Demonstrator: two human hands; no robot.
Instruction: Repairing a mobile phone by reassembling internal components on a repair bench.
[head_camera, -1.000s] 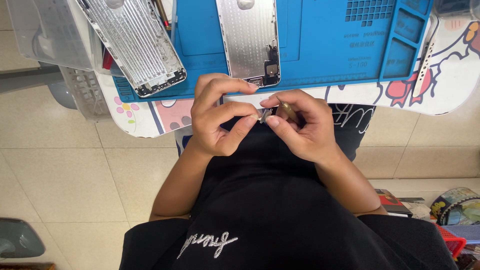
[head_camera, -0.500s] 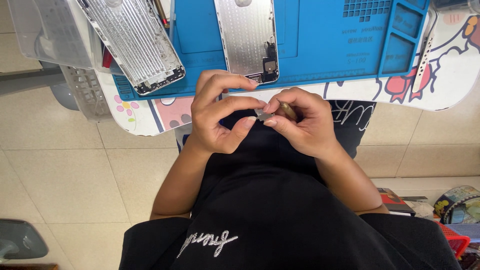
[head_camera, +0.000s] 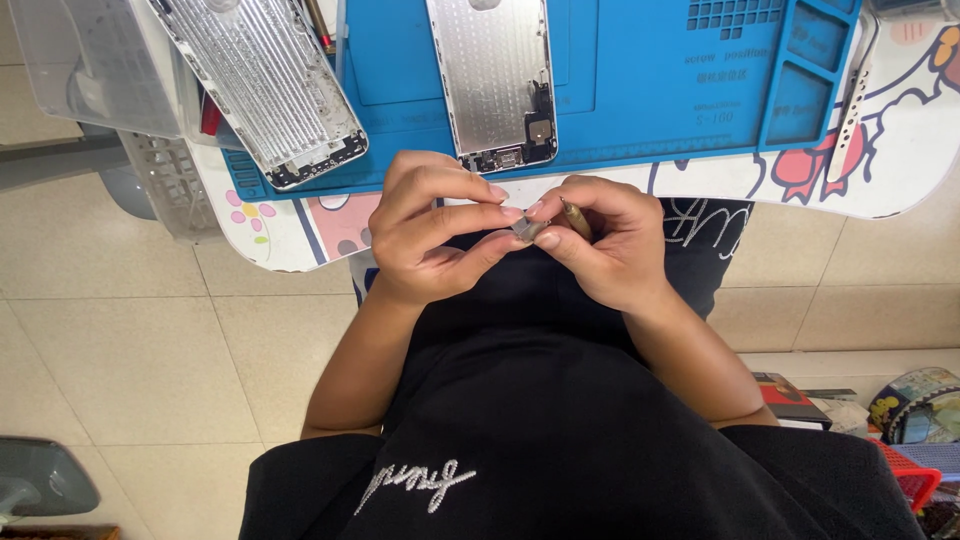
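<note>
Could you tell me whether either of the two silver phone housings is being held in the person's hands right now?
No, both silver phone housings lie on the blue work mat, apart from the hands.

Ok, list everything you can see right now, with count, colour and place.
phone back housing: two, silver; one on the mat's middle, one tilted over its left edge
repair mat: one, blue, on the table
table: one, white with cartoon prints, top of view
plastic box: one, clear, upper left
small metal part: one, grey, pinched between both hands
thin tool: one, brownish, in the right hand
basket: one, red, lower right
left hand: fingers on the part
right hand: holds tool and part
</note>
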